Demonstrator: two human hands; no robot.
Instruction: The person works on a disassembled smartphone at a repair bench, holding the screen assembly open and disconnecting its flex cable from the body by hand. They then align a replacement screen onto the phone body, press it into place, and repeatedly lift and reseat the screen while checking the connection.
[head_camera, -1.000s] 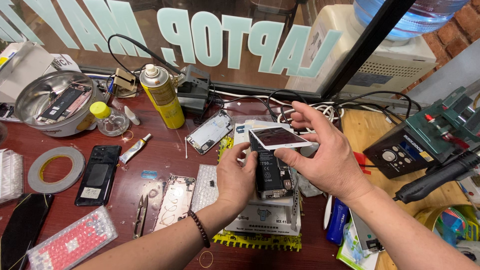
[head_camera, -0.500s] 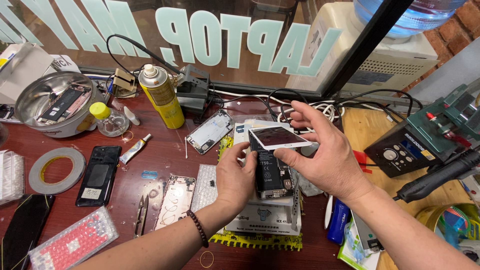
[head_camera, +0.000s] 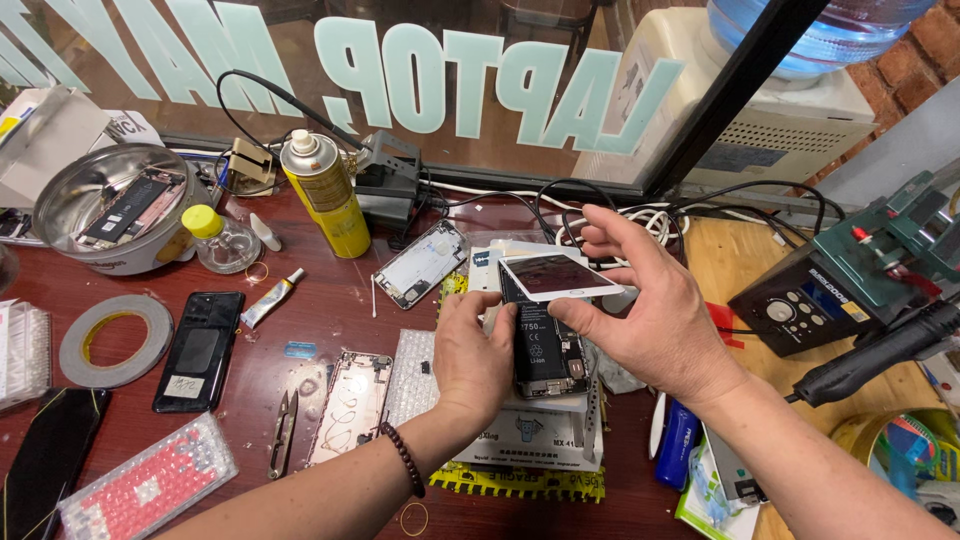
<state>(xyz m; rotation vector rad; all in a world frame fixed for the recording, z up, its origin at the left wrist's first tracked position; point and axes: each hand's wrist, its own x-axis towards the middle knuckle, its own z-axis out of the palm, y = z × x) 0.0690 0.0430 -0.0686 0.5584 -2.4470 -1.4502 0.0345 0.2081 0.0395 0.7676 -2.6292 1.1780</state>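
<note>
My right hand (head_camera: 650, 310) holds a white-framed phone screen panel (head_camera: 560, 277) by its edges, lifted flat above an opened phone body (head_camera: 545, 345) whose black battery shows. My left hand (head_camera: 475, 355) grips the left side of that phone body, which rests on a white box (head_camera: 530, 440) on a yellow mat (head_camera: 520, 485). A dark bead bracelet (head_camera: 405, 458) circles my left wrist.
On the red-brown bench lie a yellow spray can (head_camera: 325, 195), a metal bowl (head_camera: 100, 205) with phone parts, a tape roll (head_camera: 115, 340), a black phone (head_camera: 200, 350), a bare phone housing (head_camera: 350, 405), snips (head_camera: 283, 430) and a glue tube (head_camera: 270, 300). A soldering station (head_camera: 850, 280) stands at right.
Nothing has visibly moved. Both hands stay as they were, the screen panel still held over the opened phone.
</note>
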